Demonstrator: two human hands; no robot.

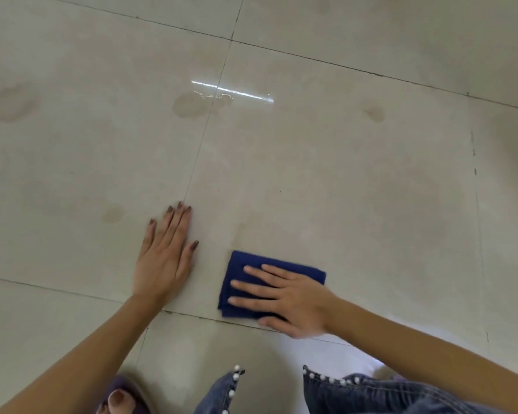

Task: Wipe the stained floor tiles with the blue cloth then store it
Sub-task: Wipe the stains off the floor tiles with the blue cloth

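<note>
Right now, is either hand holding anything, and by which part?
The right hand presses flat on top of the folded blue cloth, not gripping it. The left hand rests bare on the tile.

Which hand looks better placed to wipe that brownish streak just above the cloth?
The right hand. It already lies flat on the blue cloth, and the streak sits just beyond the cloth's far edge. The left hand is bare, flat on the floor tile.

Head-worn view, looking steeply down, floor tiles (356, 180) near

Indoor room: glossy, stained beige floor tiles (341, 174).
</note>
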